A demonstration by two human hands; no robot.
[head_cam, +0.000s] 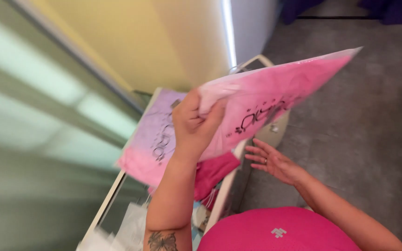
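Left hand (192, 124) up in the middle of the view, fingers curled tight, gripping the near corner of a flat clear-plastic bag with a folded pink garment (275, 93) sealed inside, and that bag is off the pile, tilted and held in the air, its far end stretching up towards the right over the grey floor (364, 130). Right hand (273, 161) sits lower, below the lifted bag, fingers spread wide and palm open, touching nothing, just hovering at the edge of the white cart (224, 190). Underneath, on top of that cart, another flat bag (157, 132) lies waiting, pale lilac at its upper part and pink at its lower edge, with dark lettering on the face, and there's a loose fold of deep pink fabric (212, 174) tucked just beside it under the raised wrist. Lower in the cart, blurred clear plastic and white packets (126, 230), hard to make out. So where does it stand? By my reading, one packed garment is picked up and in hand, not yet set down anywhere, and at least one more packed piece remains on the cart, with the loose fabric beside it too. The picture is smeared at the left, a yellow wall (164, 42) and a pale green band, so nothing further to call there. Only one hand has a hold; the other is free.
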